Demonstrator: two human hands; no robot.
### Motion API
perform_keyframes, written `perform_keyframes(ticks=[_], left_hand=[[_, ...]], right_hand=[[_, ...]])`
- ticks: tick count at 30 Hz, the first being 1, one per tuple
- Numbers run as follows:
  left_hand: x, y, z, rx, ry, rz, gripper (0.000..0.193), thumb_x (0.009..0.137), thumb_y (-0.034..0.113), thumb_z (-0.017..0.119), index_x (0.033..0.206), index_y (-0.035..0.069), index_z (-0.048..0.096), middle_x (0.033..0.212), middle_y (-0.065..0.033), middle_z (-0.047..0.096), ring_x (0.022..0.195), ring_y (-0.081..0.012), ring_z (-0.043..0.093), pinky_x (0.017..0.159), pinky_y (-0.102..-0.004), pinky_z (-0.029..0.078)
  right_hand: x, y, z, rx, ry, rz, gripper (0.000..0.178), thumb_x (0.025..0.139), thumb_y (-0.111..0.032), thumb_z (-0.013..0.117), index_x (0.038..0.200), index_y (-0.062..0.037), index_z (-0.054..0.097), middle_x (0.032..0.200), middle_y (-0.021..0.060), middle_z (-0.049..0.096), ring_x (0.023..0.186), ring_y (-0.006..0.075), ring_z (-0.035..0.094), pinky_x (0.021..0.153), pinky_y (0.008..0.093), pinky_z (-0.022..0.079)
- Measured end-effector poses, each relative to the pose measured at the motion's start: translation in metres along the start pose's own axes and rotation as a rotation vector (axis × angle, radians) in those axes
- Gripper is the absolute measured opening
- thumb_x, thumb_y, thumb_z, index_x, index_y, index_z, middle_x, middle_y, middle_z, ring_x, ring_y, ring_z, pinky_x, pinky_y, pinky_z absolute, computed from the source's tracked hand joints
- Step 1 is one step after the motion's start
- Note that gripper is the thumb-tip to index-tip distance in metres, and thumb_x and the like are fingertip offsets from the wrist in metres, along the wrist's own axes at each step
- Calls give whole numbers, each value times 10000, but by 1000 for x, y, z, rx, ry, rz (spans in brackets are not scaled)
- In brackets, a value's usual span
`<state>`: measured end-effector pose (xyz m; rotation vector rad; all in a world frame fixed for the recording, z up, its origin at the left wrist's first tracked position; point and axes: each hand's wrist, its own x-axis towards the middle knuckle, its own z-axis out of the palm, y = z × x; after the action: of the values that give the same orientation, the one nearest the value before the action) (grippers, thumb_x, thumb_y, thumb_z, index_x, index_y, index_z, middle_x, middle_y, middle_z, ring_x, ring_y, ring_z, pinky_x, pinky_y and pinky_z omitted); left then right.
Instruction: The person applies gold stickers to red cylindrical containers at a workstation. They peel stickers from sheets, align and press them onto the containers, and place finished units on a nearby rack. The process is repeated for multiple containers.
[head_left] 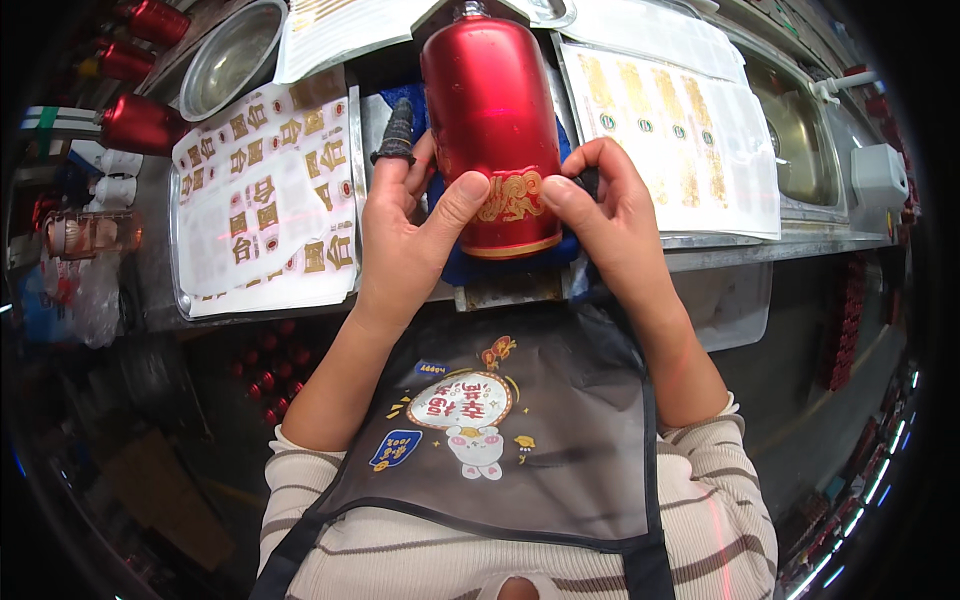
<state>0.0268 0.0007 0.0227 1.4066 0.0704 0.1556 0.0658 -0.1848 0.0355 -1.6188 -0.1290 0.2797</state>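
Observation:
A glossy red bottle [490,90] lies on a blue cloth [470,268] in front of me, its neck pointing away and its gold-rimmed base towards me. Near the base it bears a gold dragon-like decal [514,196]. My left hand [415,225] grips the bottle's left side, thumb pressed at the decal's left edge. A dark finger sleeve [398,128] covers one of its fingers, which sticks up. From the right, my right hand [612,215] holds the bottle, its thumb on the decal's right end and its other fingers curled at the side, partly hidden.
Left of the bottle lies a tray with gold-printed decal sheets [270,200], beside a metal bowl [235,60]. More decal sheets [690,140] rest on the right, near a metal sink [800,150] and a white jug [880,175]. Red bottles [145,124] stand at far left.

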Motion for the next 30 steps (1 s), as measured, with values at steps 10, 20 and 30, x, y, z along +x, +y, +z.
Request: perform_keyframes(ticks=[10, 20, 30], left_hand=[[-2, -2, 6, 53, 40, 52, 628, 899, 228, 753, 1355, -80, 450, 1265, -178, 611, 1172, -193, 582, 1003, -318, 456], [-6, -11, -8, 345, 0, 99, 917, 716, 393, 878, 1383, -48, 428, 1299, -206, 564, 1242, -266, 547, 1121, -453, 303], [-14, -15, -11, 833, 13, 439, 997, 675, 355, 887, 1465, -2, 395, 1387, -169, 560, 1332, -281, 488, 1210, -531, 71]], right_hand=[[2, 8, 4, 25, 19, -63, 459, 829, -356, 810, 963, -48, 498, 807, -11, 501, 634, 29, 366, 515, 205, 303], [5, -3, -1, 23, 21, 58, 296, 914, -294, 718, 933, -38, 571, 805, -27, 532, 718, 35, 430, 630, 201, 360], [-30, -39, 8, 0, 125, -188, 333, 826, 31, 653, 1146, 1, 566, 1025, 102, 633, 921, 167, 636, 830, 284, 529]])
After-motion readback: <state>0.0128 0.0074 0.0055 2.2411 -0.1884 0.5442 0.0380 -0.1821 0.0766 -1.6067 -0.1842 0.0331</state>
